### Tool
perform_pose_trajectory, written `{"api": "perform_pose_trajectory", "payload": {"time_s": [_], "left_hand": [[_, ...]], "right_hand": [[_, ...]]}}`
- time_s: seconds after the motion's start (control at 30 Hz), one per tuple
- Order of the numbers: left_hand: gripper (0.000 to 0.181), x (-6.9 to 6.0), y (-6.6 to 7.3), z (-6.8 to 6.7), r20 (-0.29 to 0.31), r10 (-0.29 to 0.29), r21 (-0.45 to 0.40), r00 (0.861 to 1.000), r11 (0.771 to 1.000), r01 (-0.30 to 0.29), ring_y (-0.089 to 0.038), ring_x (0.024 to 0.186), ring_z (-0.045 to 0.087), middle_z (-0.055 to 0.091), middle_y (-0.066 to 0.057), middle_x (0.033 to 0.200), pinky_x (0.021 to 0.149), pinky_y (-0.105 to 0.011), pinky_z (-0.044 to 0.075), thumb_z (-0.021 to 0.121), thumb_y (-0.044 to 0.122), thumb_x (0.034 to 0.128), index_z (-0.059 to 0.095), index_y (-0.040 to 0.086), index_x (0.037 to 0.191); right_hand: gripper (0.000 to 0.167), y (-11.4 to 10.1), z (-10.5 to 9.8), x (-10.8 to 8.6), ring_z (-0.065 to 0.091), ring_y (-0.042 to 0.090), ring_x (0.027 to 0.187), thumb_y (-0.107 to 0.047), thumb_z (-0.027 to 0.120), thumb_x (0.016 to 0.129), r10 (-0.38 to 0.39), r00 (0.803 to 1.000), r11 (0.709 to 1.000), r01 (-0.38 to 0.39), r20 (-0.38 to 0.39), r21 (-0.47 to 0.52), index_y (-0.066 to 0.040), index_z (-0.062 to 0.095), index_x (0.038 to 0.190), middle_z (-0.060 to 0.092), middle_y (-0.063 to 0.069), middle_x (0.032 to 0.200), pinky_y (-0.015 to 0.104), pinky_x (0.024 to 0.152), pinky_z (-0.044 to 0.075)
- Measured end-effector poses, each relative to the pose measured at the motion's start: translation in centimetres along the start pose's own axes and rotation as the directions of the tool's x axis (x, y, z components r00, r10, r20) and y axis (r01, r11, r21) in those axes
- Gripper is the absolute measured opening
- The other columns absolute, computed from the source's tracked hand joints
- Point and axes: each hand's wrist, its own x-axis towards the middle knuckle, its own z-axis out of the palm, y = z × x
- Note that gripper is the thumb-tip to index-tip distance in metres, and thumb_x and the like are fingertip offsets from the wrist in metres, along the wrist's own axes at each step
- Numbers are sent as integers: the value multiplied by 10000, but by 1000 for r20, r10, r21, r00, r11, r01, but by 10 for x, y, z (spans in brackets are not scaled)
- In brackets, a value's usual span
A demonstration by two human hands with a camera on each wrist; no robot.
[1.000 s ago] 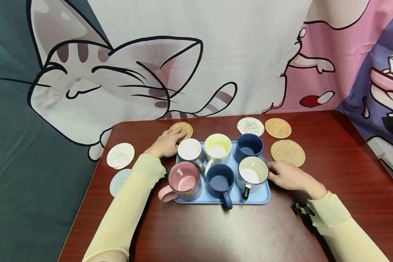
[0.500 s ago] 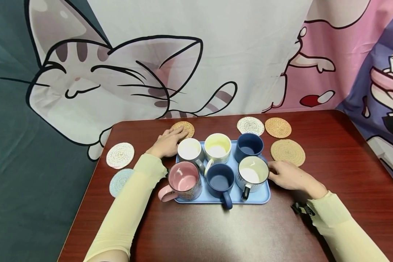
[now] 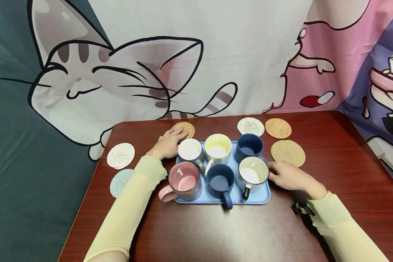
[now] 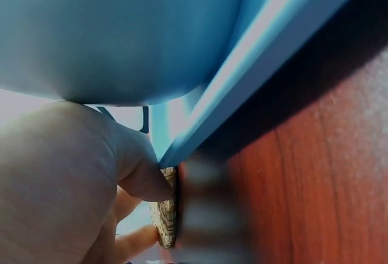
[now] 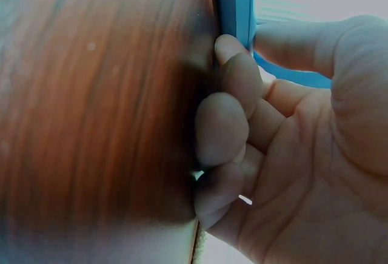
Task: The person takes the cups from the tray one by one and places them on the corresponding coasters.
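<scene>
A light-blue tray (image 3: 199,199) carries several mugs, among them a pink mug (image 3: 184,181), a grey mug (image 3: 190,154) and a white mug with a black handle (image 3: 253,174). My left hand (image 3: 167,144) lies beyond the tray's left side, its extended fingers on a woven tan coaster (image 3: 185,128). In the left wrist view, thumb and fingertips touch that coaster (image 4: 165,215) flat on the table, close to the tray's edge. At the tray's right side my right hand (image 3: 289,176) grips the rim (image 5: 235,9), fingers curled against its underside and thumb above.
Other round coasters lie around: a white one (image 3: 120,155) and a pale-blue one (image 3: 122,182) at left, a white one (image 3: 250,126), an orange-tan one (image 3: 278,128) and a beige one (image 3: 288,153) at back right. A cartoon curtain (image 3: 249,54) hangs behind the brown table (image 3: 242,233).
The tan coaster under my left fingers has slid slightly to the right, the hand shifting with it. My right hand, the tray and the mugs have stayed in place.
</scene>
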Motion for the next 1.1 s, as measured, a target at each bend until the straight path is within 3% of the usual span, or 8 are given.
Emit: {"api": "perform_pose_trajectory", "payload": {"time_s": [0.17, 0.33, 0.43, 0.63, 0.8, 0.97, 1.1], "left_hand": [[609, -4, -1, 3, -58, 15, -18, 998, 1000, -16, -420, 1585, 194, 234, -79, 1726, 1182, -736, 263, 529, 354, 1026, 390, 221, 1605], [647, -14, -4, 3, -139, 35, -10, 990, 999, -37, -437, 1558, 265, 266, -133, 1709, 1187, -705, 295, 538, 145, 957, 413, 173, 1591], [644, -23, -5, 1, -178, 42, -9, 983, 999, -44, -439, 1543, 293, 268, -154, 1703, 1187, -698, 301, 530, 124, 949, 423, 151, 1583], [620, -46, -12, -5, -241, 37, 18, 970, 999, -34, -427, 1498, 372, 321, -172, 1674, 1159, -663, 363, 554, 128, 923, 479, 108, 1538], [558, -66, -23, -6, -286, -3, 22, 958, 1000, 10, -402, 1444, 441, 369, -153, 1649, 1129, -592, 431, 569, 164, 931, 537, 109, 1485], [549, -86, -38, -8, -310, -46, 21, 950, 998, 56, -432, 1430, 444, 406, -184, 1618, 1127, -616, 415, 574, 151, 930, 543, 89, 1474], [541, -103, -51, -11, -314, -82, 30, 946, 995, 97, -468, 1431, 425, 401, -225, 1607, 1135, -643, 390, 568, 138, 945, 529, 54, 1478]], "right_hand": [[117, 1, 0, 0, 590, 45, 750, -156, 668, 946, 0, 1000, 1000, 0, 3, 0, -240, 667, 864, 597, -145, 733, 383, 720, 512], [126, 5, 4, 0, 581, 42, 727, -151, 670, 925, -36, 999, 999, 36, -41, 19, -248, 664, 846, 592, -153, 719, 401, 686, 501], [117, 6, 4, 0, 577, 48, 720, -152, 668, 920, -52, 997, 998, 53, -57, 27, -238, 664, 842, 591, -149, 716, 405, 671, 493], [116, 4, 2, 0, 570, 37, 730, -163, 669, 944, -19, 1000, 1000, 19, -16, 15, -244, 670, 862, 587, -154, 720, 368, 703, 503], [127, 5, 4, -1, 550, 30, 705, -158, 676, 929, -42, 998, 999, 43, -46, 26, -252, 665, 845, 566, -166, 697, 363, 668, 483], [99, 12, 9, -1, 565, 43, 695, -182, 670, 927, -95, 991, 994, 99, -90, 49, -243, 669, 850, 587, -149, 702, 372, 638, 471], [99, 11, 8, 0, 585, 59, 714, -181, 659, 937, -75, 995, 996, 78, -68, 47, -238, 673, 857, 605, -136, 719, 382, 669, 495]]}}
